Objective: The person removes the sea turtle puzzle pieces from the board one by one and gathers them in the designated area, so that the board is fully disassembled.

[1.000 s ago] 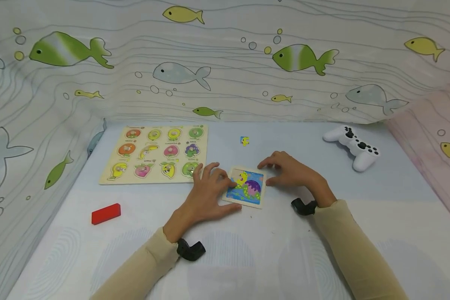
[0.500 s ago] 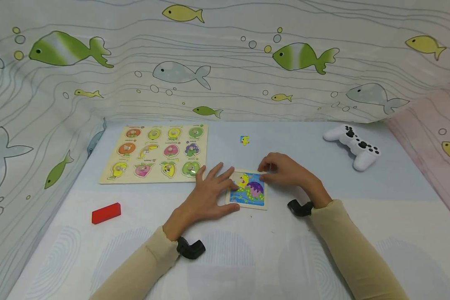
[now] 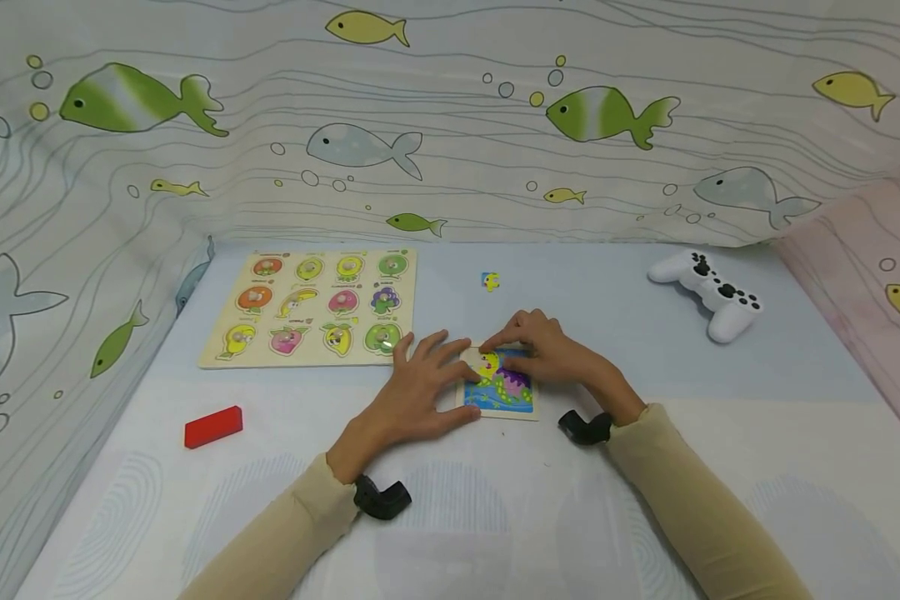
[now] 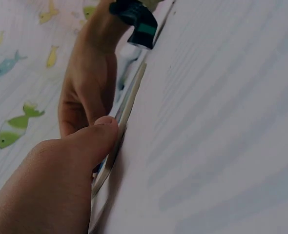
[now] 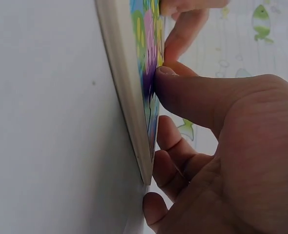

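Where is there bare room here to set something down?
The tabletop is bare right of the right sleeve, nearer than the game controller; in front, between that sleeve and the left sleeve; and between the loose puzzle piece and the controller. It is crowded around the turtle puzzle, touched by the left hand and right hand, beside the fruit puzzle board.

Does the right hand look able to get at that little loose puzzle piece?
Probably yes: the loose puzzle piece lies a little beyond the right hand, with nothing visible between them. The hand would just have to leave the turtle puzzle it touches.
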The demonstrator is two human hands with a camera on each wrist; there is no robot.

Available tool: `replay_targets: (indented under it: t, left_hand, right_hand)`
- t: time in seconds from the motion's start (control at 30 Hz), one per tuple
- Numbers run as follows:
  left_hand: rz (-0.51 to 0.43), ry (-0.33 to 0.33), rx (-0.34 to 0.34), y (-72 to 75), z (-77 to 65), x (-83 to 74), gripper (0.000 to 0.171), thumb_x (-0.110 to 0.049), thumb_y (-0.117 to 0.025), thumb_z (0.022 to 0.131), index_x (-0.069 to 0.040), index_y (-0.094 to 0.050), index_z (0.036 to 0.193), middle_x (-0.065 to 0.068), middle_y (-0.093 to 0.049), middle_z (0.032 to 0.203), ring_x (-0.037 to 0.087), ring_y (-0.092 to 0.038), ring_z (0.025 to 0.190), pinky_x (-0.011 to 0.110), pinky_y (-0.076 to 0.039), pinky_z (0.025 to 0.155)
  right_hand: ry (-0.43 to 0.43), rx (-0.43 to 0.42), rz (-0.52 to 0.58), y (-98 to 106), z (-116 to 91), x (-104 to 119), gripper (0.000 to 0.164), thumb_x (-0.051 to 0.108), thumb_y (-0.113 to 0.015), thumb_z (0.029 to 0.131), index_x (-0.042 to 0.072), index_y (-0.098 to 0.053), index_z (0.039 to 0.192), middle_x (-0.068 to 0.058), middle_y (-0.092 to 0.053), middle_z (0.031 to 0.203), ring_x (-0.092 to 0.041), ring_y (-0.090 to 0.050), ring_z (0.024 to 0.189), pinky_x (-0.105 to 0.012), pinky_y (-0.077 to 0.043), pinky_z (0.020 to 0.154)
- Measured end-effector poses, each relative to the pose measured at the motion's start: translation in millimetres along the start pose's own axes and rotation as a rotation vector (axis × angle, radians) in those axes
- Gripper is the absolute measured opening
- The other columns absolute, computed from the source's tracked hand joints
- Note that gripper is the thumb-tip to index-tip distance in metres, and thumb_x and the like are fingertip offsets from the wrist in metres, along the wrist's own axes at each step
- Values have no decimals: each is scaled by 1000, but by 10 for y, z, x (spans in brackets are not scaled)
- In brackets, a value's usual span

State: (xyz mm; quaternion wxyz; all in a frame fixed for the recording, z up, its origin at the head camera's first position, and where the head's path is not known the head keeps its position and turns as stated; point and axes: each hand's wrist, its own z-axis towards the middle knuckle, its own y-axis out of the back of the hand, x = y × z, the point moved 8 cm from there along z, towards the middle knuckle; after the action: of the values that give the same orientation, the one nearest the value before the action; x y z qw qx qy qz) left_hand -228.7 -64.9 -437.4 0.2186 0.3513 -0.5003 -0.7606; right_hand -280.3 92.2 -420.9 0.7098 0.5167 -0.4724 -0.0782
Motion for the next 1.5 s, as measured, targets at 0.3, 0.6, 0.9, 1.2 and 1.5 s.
replay_targets:
  t: [0.3, 0.6, 0.9, 1.2, 1.5]
  left_hand:
    - [31, -46, 4, -4, -1, -62, 41, -58, -60, 93, -40, -67, 130, 7, -49, 156, 41, -33, 150, 74, -14, 114]
    - [58, -72, 0, 2, -13, -93, 44, -58, -59, 94, -43, -63, 135, 8, -48, 155, 43, -31, 150, 75, -16, 112]
    - [64, -49, 23, -15, -29, -73, 45, -59, -56, 95, -45, -60, 138, 7, -45, 157, 44, -28, 152, 73, -12, 114]
    - [54, -43, 27, -29, -27, -69, 45, -60, -55, 95, -46, -60, 138, 6, -44, 158, 42, -27, 153, 73, -12, 115]
    - [53, -46, 13, -19, -36, -63, 44, -59, -56, 95, -45, -61, 137, 7, -45, 157, 42, -28, 152, 73, -11, 114]
  right_hand:
    - [15, 14, -28, -31, -20, 1, 35, 10, -67, 95, 27, -75, 124, -6, -61, 111, -23, -43, 96, -41, -27, 81]
    - [34, -1, -14, -26, -27, 8, 32, 10, -67, 96, 26, -75, 122, -7, -62, 114, -23, -44, 98, -40, -27, 82]
    - [80, -19, 46, -22, -16, 29, 32, 6, -68, 94, 22, -76, 121, -6, -63, 111, -24, -46, 100, -39, -28, 83]
    - [65, 6, 44, -36, -32, 5, 38, 0, -61, 94, 21, -75, 123, -7, -62, 111, -23, -44, 97, -38, -27, 82]
    - [88, -7, 73, -16, -34, 29, 36, 0, -61, 95, 19, -73, 123, -5, -64, 115, -23, -47, 104, -39, -28, 84]
